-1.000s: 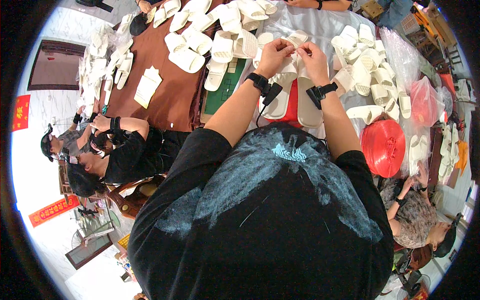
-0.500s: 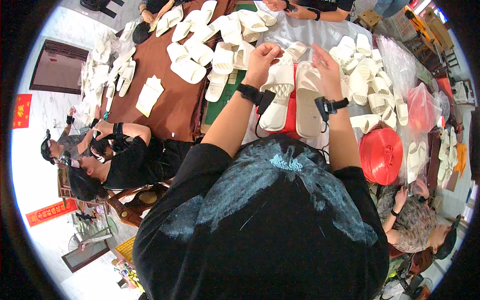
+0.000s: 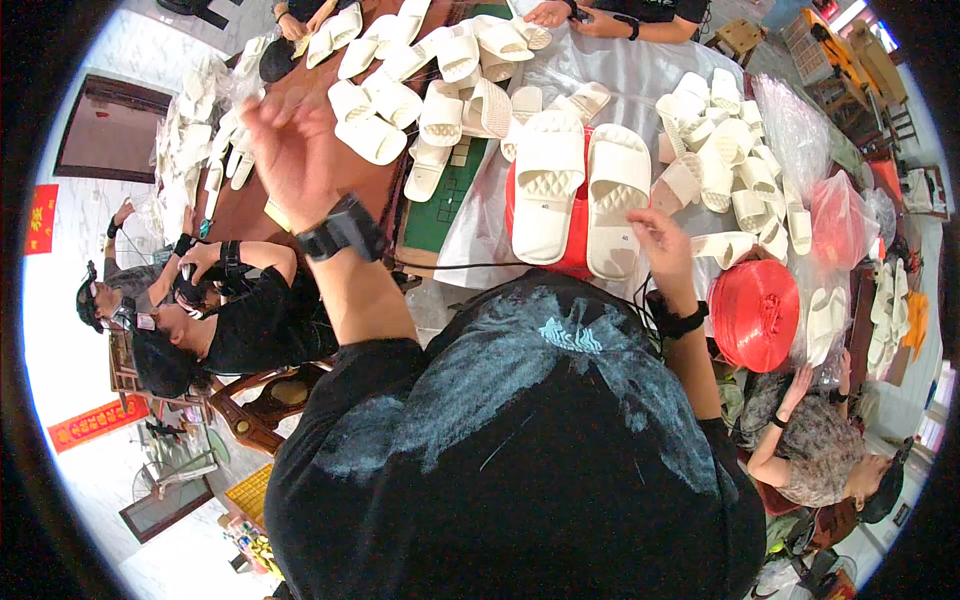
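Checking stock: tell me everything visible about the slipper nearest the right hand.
The off-white slipper looks like moulded foam, with a broad strap, diamond texture and a small heel marking. It lies sole-down, heel toward the person, beside a matching slipper; red material shows between them. The right hand is at its edge, contact unclear.

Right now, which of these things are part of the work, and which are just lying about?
In the work, it seems:
- pair of cream slippers
- red thing beneath them
- right hand, beside them
- left hand, raised away

Apparently just around:
- wooden stool
- red wall banner
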{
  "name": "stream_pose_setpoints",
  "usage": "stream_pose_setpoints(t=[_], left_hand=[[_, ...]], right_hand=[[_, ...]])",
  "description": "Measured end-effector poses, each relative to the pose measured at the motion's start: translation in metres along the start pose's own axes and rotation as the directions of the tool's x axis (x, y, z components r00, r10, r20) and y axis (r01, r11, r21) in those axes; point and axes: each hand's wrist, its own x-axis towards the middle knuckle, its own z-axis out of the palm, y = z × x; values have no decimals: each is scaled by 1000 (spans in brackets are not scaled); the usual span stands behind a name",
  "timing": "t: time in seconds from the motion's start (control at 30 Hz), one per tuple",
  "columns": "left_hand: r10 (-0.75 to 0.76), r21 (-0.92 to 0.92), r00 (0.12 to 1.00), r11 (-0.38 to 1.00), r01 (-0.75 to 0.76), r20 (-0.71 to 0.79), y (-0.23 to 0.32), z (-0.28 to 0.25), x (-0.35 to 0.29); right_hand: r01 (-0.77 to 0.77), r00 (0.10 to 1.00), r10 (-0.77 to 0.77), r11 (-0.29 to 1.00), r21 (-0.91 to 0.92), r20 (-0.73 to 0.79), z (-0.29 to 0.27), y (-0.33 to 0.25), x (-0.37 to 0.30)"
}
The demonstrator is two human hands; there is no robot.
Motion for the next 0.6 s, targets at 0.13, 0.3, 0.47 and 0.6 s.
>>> stream_pose_setpoints(t=[0.13,0.3,0.47,0.6], left_hand=[[73,109,995,992,-66,-61,34,-30,-30],[0,329,986,943,55,-166,34,-51,-70],[6,506,970,854,122,-243,40,-56,-88],[21,554,958,819,149,-288,46,-60,-99]], right_hand=[[197,976,-165,946,-258,141,30,-4,5],[299,950,-172,744,-598,262,59,-15,32],[214,967,-49,684,-697,248,81,-11,58],[190,981,-160,900,-392,107,78,7,69]])
